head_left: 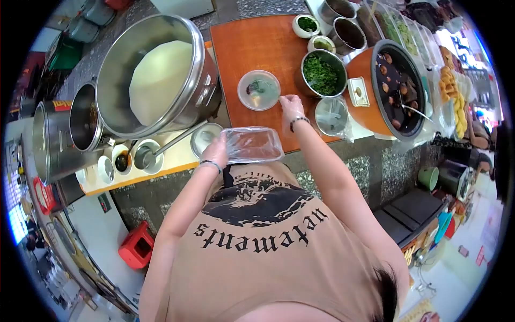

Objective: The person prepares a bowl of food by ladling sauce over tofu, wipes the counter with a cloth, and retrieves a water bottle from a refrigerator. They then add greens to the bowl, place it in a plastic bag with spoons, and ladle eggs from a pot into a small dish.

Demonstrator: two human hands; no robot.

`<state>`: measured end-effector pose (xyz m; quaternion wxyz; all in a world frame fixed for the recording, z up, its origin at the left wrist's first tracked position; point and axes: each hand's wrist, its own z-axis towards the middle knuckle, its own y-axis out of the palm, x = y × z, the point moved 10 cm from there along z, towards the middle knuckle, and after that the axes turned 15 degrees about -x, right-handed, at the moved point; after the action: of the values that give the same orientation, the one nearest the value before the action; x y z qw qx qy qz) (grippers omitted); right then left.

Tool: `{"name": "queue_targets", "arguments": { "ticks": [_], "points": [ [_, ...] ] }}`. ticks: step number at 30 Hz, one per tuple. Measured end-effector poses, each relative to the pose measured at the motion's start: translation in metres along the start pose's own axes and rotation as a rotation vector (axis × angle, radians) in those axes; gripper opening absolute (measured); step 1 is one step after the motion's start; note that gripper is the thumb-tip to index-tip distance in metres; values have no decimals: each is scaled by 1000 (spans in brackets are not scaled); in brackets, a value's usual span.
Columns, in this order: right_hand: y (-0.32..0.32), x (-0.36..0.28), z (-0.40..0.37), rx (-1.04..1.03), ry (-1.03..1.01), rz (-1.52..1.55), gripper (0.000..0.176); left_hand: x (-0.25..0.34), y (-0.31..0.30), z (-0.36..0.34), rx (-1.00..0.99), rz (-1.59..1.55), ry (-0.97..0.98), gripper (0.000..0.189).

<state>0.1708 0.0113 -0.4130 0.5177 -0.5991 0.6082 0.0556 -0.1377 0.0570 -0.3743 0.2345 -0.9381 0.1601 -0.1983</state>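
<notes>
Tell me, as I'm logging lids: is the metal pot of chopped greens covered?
No, the metal pot has no lid on it, and the chopped greens inside lie in plain view.

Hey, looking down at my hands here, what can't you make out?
All in the head view:
- Label on the orange pot: print too small to read.
- Ladle: lower end hidden by the dark liquid.
- Left hand: fingertips blurred against the clear plastic tray.
- Right hand: contact with the round tub too small to tell.
</notes>
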Motion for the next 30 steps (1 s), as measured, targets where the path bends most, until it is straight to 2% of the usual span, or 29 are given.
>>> {"name": "queue_targets", "arguments": {
  "ticks": [2, 3, 5, 8, 9, 11, 14, 16, 19, 21, 25, 27, 30],
  "points": [
    [50, 36, 18, -196, 350, 515, 24, 3, 3, -2, 41, -3, 19, 54],
    [55, 32, 21, -208, 349, 510, 24, 1, 5, 0, 42, -11, 9, 54],
    [75, 28, 22, -218, 343, 942, 16, -2, 12, 3, 64, -63, 26, 55],
    [78, 30, 26, -340, 278, 882, 13, -4, 11, 8, 131, -117, 68, 54],
    [83, 28, 27, -418, 248, 871, 12, -4, 10, 11, 127, -128, 60, 54],
    [82, 31, 26, -437, 244, 851, 11, -7, 9, 20, 78, -198, 26, 54],
    [70, 24, 25, -418, 179, 887, 11, -2, 0, 32, 140, -236, 97, 54],
    [62, 25, 22, -432, 204, 885, 11, 0, -2, 48, 142, -239, 102, 54],
    [48, 20, 13, -423, 250, 892, 10, 8, -4, 65, 105, -235, 101, 64],
    [31, 4, 5, -413, 158, 864, 10, 23, -15, 59, 48, -221, 44, 58],
    [-5, -19, -17, -394, -33, 789, 10, 27, -14, 81, 38, -255, 24, 59],
    [-16, -23, -35, -408, -12, 789, 10, 34, -8, 99, 84, -266, 160, 61],
    [-17, -18, -56, -446, 58, 704, 8, 33, -4, 112, 31, -298, 104, 61]
  ]
}}
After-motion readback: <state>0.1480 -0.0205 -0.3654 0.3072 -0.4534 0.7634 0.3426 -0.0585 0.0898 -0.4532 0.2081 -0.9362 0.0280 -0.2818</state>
